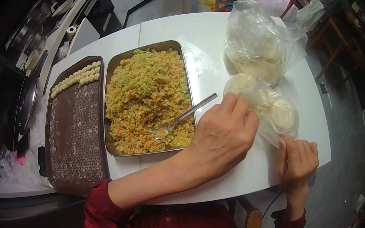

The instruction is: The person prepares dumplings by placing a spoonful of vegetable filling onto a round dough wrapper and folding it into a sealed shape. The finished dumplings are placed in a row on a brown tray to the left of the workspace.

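Note:
Round pieces of pale dough [283,115] lie inside a clear plastic bag [263,121] on the right of the table. My left hand [226,130] reaches over from the left, its fingertips closed on the near-left part of this bag. At the bag's lower right corner, my right hand [298,161] pinches the plastic between thumb and fingers. Left of my hands, a metal tray [141,157] holds a heap of chopped vegetable filling [146,94]. A metal spoon [188,111] rests in it, bowl down in the filling and handle over the rim.
A larger plastic bag of dough [257,50] stands behind. On the far left, a brown tray [74,143] dusted with white powder carries short rows of small pale dough pieces [79,78]. A wooden chair part [253,222] stands by the near edge of the white table [157,185].

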Demonstrator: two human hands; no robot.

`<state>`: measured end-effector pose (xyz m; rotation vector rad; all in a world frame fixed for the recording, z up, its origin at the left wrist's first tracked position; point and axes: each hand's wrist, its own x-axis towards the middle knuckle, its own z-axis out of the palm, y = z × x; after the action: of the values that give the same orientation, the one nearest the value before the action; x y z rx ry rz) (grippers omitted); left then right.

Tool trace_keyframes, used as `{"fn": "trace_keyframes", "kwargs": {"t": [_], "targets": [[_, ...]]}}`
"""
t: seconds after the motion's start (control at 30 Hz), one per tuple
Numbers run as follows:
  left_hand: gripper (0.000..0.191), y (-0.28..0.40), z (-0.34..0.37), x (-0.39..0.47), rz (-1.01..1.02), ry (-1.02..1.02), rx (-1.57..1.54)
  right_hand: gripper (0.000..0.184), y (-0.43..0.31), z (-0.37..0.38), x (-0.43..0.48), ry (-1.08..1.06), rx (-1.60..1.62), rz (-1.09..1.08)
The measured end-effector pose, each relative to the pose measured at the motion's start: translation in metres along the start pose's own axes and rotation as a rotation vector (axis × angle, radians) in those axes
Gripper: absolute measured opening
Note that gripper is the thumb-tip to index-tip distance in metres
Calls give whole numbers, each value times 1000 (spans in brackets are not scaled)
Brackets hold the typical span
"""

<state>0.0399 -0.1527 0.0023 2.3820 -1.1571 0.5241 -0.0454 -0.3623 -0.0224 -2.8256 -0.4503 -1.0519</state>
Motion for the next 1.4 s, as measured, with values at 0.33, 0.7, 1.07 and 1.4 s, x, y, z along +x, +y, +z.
{"fn": "trace_keyframes", "kwargs": {"t": [0.33,0.7,1.07,1.4], "targets": [[15,14,43,17,255,132,-168,33,7,-8,-19,-18,71,214],[17,19,39,-7,254,-45,-119,27,2,-16,-12,20,82,189],[11,23,54,-13,-160,-78,-527,14,-8,15,-22,165,565,668],[12,25,61,-10,-282,37,-809,20,-18,15,-34,183,726,896]]}}
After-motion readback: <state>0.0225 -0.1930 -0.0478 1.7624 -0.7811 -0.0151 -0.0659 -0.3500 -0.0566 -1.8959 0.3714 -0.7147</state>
